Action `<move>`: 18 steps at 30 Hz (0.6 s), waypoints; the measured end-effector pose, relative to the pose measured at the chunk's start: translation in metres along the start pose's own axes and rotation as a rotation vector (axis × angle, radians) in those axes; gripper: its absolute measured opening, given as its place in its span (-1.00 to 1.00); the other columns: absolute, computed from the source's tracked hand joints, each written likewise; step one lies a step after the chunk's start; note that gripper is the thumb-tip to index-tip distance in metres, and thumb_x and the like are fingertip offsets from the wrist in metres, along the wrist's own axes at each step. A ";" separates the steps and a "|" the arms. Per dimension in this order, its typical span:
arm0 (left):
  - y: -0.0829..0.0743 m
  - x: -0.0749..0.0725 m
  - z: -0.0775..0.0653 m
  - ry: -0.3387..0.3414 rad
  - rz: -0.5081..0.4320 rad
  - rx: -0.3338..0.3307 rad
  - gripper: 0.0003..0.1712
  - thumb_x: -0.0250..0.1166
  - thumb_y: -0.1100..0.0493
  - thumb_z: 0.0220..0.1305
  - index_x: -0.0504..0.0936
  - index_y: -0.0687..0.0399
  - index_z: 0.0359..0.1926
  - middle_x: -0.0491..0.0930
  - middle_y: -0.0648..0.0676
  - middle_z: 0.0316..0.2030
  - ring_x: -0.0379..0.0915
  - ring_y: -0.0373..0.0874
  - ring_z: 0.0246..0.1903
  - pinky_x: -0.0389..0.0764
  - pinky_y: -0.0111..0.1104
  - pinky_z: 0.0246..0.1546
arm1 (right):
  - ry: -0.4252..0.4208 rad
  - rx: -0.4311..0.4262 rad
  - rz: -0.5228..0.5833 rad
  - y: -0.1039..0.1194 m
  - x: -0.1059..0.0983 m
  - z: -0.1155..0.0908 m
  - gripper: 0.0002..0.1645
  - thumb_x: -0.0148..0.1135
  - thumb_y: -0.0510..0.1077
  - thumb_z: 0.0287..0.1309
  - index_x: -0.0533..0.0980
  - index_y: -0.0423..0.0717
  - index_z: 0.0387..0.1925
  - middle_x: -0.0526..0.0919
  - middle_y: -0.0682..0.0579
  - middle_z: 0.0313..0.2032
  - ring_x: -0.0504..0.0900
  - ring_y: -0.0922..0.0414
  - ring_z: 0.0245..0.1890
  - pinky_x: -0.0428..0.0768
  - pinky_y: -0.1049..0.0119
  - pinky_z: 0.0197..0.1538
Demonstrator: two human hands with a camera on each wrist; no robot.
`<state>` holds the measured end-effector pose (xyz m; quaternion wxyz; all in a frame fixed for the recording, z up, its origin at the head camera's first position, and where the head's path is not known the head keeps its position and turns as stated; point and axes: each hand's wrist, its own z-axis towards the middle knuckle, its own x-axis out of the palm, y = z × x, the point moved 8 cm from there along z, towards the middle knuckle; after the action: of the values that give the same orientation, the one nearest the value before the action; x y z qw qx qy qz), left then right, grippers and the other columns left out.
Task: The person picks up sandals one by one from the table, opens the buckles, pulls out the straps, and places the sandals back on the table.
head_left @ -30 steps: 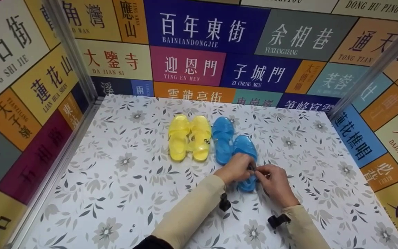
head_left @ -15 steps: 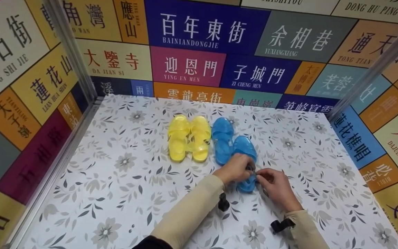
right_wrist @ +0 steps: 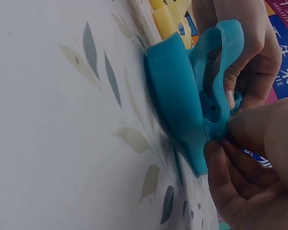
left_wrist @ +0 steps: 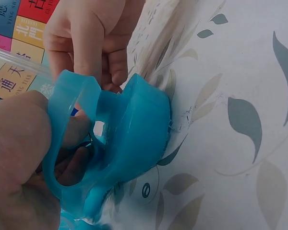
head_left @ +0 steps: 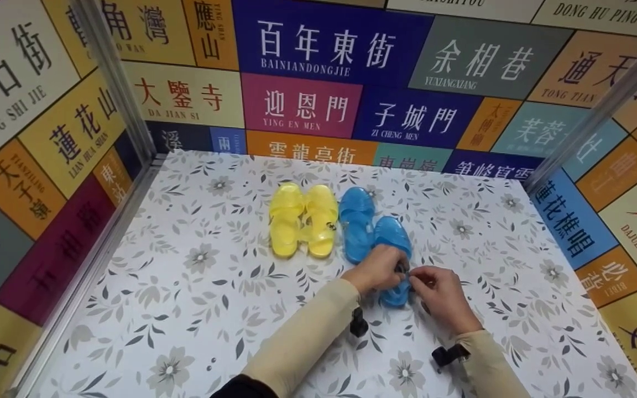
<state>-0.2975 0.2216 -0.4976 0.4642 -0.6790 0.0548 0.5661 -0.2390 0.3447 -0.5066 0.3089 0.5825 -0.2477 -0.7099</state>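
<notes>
A pair of blue jelly sandals stands on the table. The nearer blue sandal point(head_left: 392, 235) sits with both my hands at its ankle strap point(left_wrist: 72, 110). My left hand point(head_left: 379, 270) reaches over the sandal from its left side, and its fingers grip the strap. At the sandal's right edge, my right hand point(head_left: 444, 296) pinches the strap's side end between thumb and fingertips, as the right wrist view shows. A small buckle-like part shows between the fingers, mostly hidden. The other blue sandal point(head_left: 356, 221) lies flat just to the left.
A pair of yellow jelly sandals point(head_left: 303, 221) stands side by side left of the blue ones. The table point(head_left: 202, 309) has a white cloth with grey leaves and flowers. Walls with coloured street-name panels point(head_left: 307, 105) enclose it at the back and sides.
My right hand has drawn slightly down and back, then returned close to the strap. The left hand and all the sandals have stayed nearly where they were.
</notes>
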 end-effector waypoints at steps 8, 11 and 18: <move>-0.001 0.001 0.002 0.024 -0.022 -0.021 -0.84 0.47 0.24 0.27 0.79 0.00 -0.13 0.72 -0.11 -0.23 0.61 -0.26 -0.20 0.60 -0.54 -0.18 | -0.010 -0.049 -0.063 0.007 -0.001 0.003 -0.89 0.41 -0.29 0.29 0.79 -0.09 -0.20 0.81 0.06 -0.28 0.71 0.19 -0.30 0.64 0.41 -0.18; -0.002 0.000 0.002 0.028 -0.019 -0.023 -0.83 0.48 0.23 0.27 0.78 0.00 -0.11 0.72 -0.11 -0.22 0.61 -0.27 -0.19 0.59 -0.54 -0.17 | -0.027 -0.068 -0.085 0.009 -0.001 0.004 -0.89 0.42 -0.30 0.26 0.79 -0.11 -0.22 0.81 0.04 -0.29 0.72 0.17 -0.30 0.64 0.39 -0.18; -0.001 0.001 0.001 -0.001 -0.008 0.020 -0.86 0.48 0.22 0.27 0.81 0.02 -0.14 0.76 -0.08 -0.23 0.64 -0.24 -0.23 0.59 -0.54 -0.23 | -0.079 -0.129 -0.125 0.012 0.000 0.003 -0.90 0.45 -0.33 0.22 0.78 -0.14 -0.23 0.80 0.01 -0.30 0.74 0.11 -0.31 0.68 0.36 -0.21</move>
<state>-0.2973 0.2236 -0.4973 0.4732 -0.6742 0.0572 0.5641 -0.2399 0.3361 -0.4979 0.2910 0.5471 -0.1768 -0.7647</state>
